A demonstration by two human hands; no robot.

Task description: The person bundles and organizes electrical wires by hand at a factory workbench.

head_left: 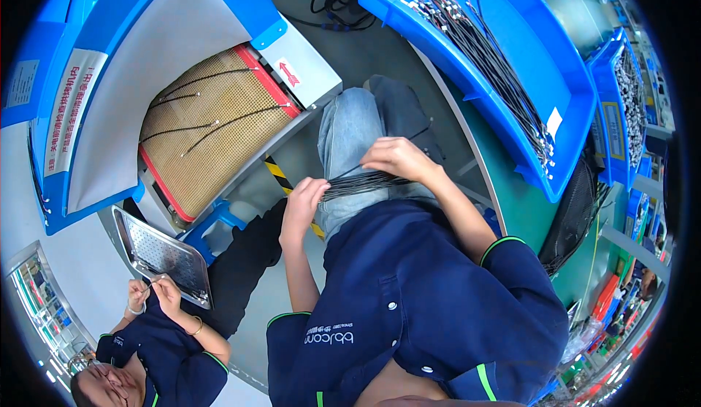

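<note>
A bundle of thin black cables (pixel 365 183) lies across my lap, over the light blue jeans (pixel 349 126). My left hand (pixel 299 206) is at the bundle's left end, its fingertips pinched on a black cable. Over the bundle's right part, my right hand (pixel 401 160) has its fingers closed on the same dark cable, which runs up past it to the right. The fingers partly hide the cable ends.
To the left, a blue-and-white machine has a mesh conveyor belt (pixel 219 115) carrying several black cables. A large blue bin (pixel 540 34) with bundled cables stands at the right on a green table (pixel 522 217). At lower left, a co-worker (pixel 164 341) handles something small beside a metal tray (pixel 164 253).
</note>
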